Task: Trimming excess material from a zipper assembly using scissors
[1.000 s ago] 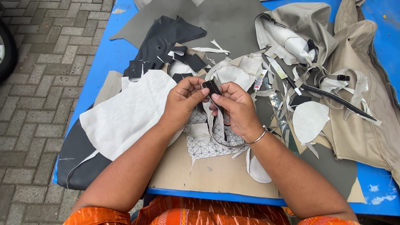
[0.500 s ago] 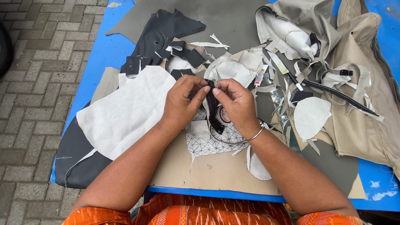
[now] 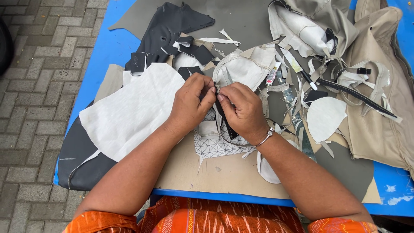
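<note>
Both hands pinch a black strip (image 3: 224, 116), left hand (image 3: 189, 101) and right hand (image 3: 241, 108) fingertips meeting at its top, strip hanging toward the body.

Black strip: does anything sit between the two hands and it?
Nothing visible does. The left hand and right hand both already pinch the black strip at its top, above the patterned white piece.

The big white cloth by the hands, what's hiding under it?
Under the big white cloth a dark grey sheet pokes out at the lower left, and a tan piece at the top. Both lie on the blue table. How far they reach underneath is covered.
</note>
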